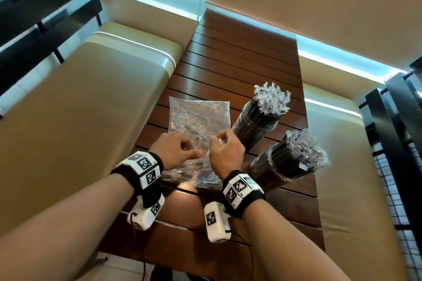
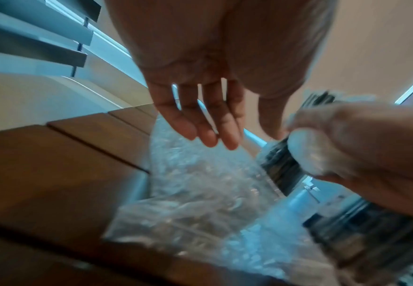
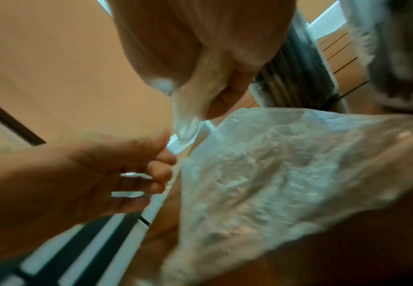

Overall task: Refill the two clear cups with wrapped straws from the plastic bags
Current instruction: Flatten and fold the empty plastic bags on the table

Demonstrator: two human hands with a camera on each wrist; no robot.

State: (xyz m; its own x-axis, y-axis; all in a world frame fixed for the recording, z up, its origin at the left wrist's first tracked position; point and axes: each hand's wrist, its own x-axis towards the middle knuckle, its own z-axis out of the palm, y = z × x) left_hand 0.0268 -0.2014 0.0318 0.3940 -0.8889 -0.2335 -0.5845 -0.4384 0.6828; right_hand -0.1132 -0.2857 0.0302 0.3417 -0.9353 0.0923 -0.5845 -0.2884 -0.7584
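Observation:
Two clear cups, the far one (image 1: 254, 121) and the near one (image 1: 283, 163), stand on the right of the wooden slat table (image 1: 239, 57), both packed with black wrapped straws. A flat clear plastic bag (image 1: 198, 114) lies left of the cups. A second, crumpled bag (image 1: 205, 174) lies at the near edge under both hands. My left hand (image 1: 182, 150) pinches its edge at the thumb, with the other fingers (image 2: 200, 120) hanging loose. My right hand (image 1: 225, 150) grips a bunched fold of the same bag (image 3: 195, 96). Both wrist views are blurred.
Beige padded benches (image 1: 80, 121) run along both sides of the table. Dark slatted railings (image 1: 392, 109) stand at the far left and right. The far half of the table holds nothing that I can see.

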